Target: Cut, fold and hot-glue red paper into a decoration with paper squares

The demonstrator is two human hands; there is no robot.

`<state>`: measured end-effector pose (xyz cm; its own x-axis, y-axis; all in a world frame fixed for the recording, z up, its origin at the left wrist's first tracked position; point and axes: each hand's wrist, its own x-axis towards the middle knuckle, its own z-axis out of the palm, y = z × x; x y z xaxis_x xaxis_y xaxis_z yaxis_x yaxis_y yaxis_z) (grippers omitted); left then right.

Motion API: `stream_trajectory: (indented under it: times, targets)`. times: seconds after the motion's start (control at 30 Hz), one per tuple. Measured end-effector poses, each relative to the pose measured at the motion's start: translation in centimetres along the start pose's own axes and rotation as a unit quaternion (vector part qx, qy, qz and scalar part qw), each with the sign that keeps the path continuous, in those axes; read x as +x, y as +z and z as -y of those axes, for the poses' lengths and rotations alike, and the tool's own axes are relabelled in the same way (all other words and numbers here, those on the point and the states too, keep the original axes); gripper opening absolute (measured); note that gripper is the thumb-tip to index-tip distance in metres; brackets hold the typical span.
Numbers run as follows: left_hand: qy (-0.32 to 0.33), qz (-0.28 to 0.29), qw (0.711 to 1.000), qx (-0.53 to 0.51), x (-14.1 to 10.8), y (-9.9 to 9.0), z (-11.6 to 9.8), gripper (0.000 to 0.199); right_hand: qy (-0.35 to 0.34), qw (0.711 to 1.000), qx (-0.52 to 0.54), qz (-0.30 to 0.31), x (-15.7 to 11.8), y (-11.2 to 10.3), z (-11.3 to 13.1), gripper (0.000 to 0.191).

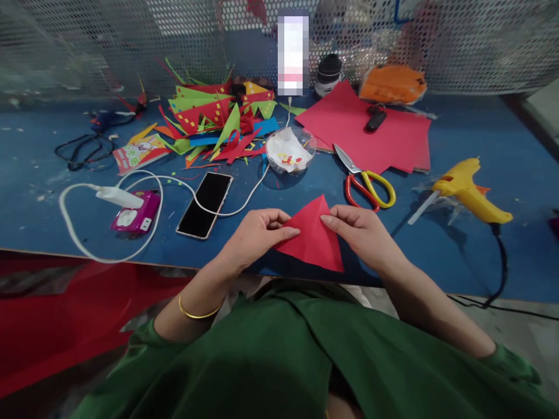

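Observation:
A folded red paper (312, 241), roughly triangular with its tip pointing away from me, is held over the front edge of the blue table. My left hand (262, 235) pinches its left side, thumb on top. At the upper right side, my right hand (360, 233) grips the paper between thumb and fingers. Scissors (364, 183) with one red and one yellow handle lie just beyond my right hand, blades partly apart. A black-screened phone (205, 205) rests left of my left hand, with a white cable across it.
Colourful paper scraps (218, 122) are piled at the back left. Red sheets (371, 134) lie behind the scissors, near a clear bowl (290, 151). A yellow glue gun (471, 189) is at the right. On the left sits a purple power socket (137, 212) with a looping white cable.

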<state>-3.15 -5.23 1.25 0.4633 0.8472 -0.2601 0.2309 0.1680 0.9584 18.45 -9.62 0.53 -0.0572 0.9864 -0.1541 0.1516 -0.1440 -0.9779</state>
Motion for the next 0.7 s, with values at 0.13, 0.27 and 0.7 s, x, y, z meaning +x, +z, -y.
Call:
stream_trajectory:
  times: [0.13, 0.27, 0.7]
  targets:
    - [0.166, -0.110, 0.970, 0.142, 0.5, -0.1, 0.6, 0.008, -0.104, 0.989, -0.098, -0.037, 0.0, -0.4, -0.1, 0.017]
    - [0.404, -0.175, 0.825, 0.353, 1.1, -0.8, 2.1, 0.015, -0.330, 0.846, -0.406, -0.103, 0.1, -0.9, -0.9, 0.022]
    - [0.430, -0.100, 0.721, 0.535, 0.7, -0.6, 3.8, 0.024, -0.372, 0.734, -0.567, -0.029, -0.9, 0.2, -3.4, 0.032]
